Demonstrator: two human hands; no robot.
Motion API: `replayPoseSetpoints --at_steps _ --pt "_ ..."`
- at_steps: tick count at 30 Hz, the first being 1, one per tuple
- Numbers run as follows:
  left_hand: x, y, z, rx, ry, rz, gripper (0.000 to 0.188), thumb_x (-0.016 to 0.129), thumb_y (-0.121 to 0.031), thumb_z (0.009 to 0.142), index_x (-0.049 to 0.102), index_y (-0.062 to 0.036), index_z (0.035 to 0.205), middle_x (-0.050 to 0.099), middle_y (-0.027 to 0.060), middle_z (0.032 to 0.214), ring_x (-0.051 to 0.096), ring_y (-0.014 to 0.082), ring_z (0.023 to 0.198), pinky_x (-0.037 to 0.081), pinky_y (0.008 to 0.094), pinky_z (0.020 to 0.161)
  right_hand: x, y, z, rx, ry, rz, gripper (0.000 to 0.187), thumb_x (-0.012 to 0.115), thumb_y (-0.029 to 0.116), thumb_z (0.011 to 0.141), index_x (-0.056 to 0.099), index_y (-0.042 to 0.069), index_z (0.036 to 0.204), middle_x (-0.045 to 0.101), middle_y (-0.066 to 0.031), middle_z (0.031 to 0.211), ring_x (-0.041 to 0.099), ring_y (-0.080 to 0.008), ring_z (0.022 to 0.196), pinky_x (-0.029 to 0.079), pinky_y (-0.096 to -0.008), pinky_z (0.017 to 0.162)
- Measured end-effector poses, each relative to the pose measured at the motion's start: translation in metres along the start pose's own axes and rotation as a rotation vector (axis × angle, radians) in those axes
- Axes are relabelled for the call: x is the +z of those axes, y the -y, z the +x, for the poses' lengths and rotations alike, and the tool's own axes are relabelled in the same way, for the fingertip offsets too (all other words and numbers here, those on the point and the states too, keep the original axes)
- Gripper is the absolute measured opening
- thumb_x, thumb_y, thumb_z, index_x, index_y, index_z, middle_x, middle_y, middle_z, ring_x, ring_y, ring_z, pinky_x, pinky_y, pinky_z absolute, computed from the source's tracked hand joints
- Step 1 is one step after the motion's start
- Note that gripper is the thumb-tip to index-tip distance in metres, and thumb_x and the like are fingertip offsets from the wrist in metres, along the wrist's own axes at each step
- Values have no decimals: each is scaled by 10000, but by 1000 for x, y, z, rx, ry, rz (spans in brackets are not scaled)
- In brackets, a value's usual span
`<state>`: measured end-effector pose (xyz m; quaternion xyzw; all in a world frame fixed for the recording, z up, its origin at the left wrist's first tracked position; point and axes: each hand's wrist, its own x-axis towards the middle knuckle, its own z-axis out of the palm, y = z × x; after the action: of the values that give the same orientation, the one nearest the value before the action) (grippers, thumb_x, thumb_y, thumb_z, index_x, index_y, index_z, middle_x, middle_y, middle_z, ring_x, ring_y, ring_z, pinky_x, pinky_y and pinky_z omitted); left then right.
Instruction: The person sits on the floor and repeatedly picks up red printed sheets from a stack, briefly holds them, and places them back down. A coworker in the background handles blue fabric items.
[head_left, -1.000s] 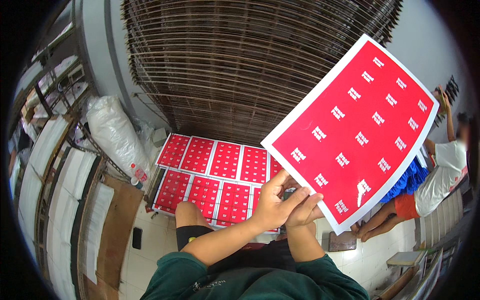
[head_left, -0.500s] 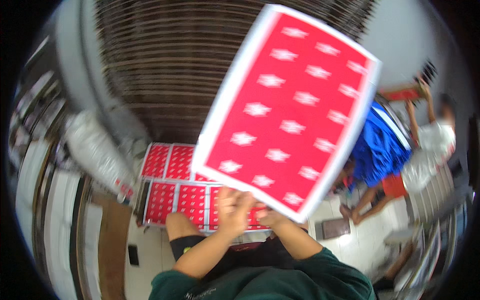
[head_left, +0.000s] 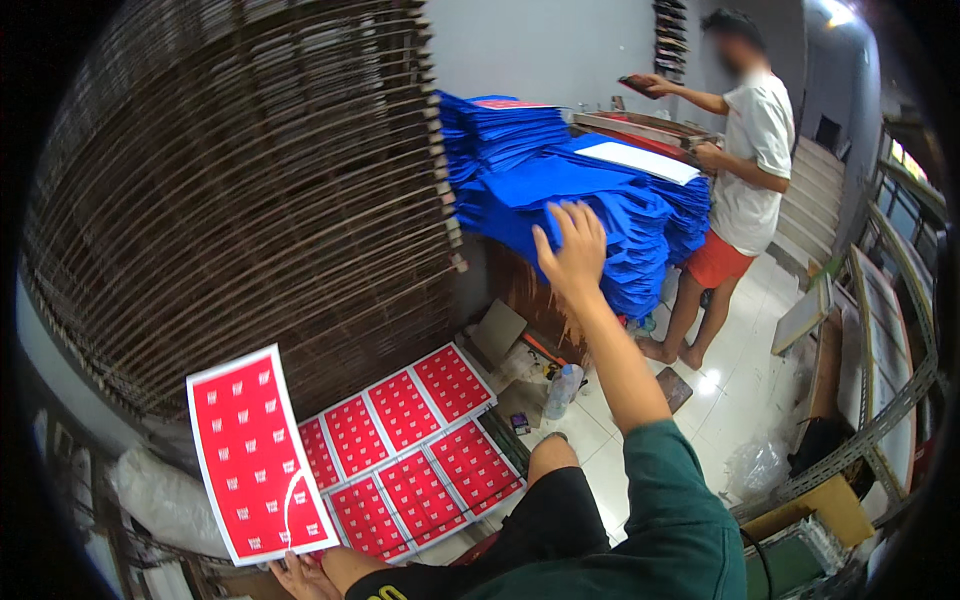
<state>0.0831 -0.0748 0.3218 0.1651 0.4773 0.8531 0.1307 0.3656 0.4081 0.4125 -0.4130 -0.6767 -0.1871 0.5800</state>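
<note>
A red printed sheet (head_left: 250,455) with white borders and small white marks stands raised at the lower left. My left hand (head_left: 303,576) pinches its bottom edge, with some fingers cut off or hidden behind it. My right hand (head_left: 575,248) is stretched out with its fingers apart and holds nothing. It appears in front of a large pile of blue cloth pieces (head_left: 630,225); whether it touches them I cannot tell. Similar red sheets (head_left: 405,410) lie in two rows low down, beside my knees.
A tall slatted drying rack (head_left: 250,200) fills the left side. Beyond the blue pile, a person (head_left: 755,150) in a white shirt works at a frame (head_left: 650,130). A plastic bottle (head_left: 563,392) stands on the floor. Metal shelving (head_left: 840,470) runs along the right.
The view has swung right. The sheet, earlier high in front with both hands at its lower edge, is now at lower left in my left hand; my right hand has left it and reaches forward.
</note>
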Motion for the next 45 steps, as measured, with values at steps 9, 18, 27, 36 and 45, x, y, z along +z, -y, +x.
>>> replayPoseSetpoints --at_steps 9,18,27,36,45 --pt "10 21 11 -75 -62 4 348 453 -35 881 377 -99 1214 506 82 1037 489 169 869 436 295 766 76 -45 58 121 973 -461 521 434 513 830 481 226 1263 349 -196 1361 266 -406 1279 97 -619 1012" --pt "6 17 12 -165 -37 193 197 470 -153 900 437 -115 1090 542 48 855 514 155 727 447 268 625 93 -21 58 -113 979 -523 317 429 242 881 598 130 1125 456 -169 1285 368 -407 1214 136 -672 976" --pt "-44 28 27 -195 -129 158 203 494 -207 890 477 -145 1083 546 35 879 519 142 731 441 251 575 88 -26 43 -105 865 -589 723 541 617 709 512 92 1205 432 -241 1273 341 -434 1219 106 -681 973" --pt "-26 36 26 -36 -15 47 413 508 -32 867 343 -68 1244 518 57 1051 497 93 817 427 207 636 79 -23 46 -352 720 -513 428 580 418 724 636 136 1040 513 -161 1183 356 -341 1214 92 -665 984" --pt "-26 35 14 -67 -143 5 510 563 -37 827 330 -105 1276 510 43 1078 503 129 903 422 261 703 83 -96 121 -241 547 -396 168 591 195 721 647 92 840 637 -141 864 600 -330 871 453 -453 775"
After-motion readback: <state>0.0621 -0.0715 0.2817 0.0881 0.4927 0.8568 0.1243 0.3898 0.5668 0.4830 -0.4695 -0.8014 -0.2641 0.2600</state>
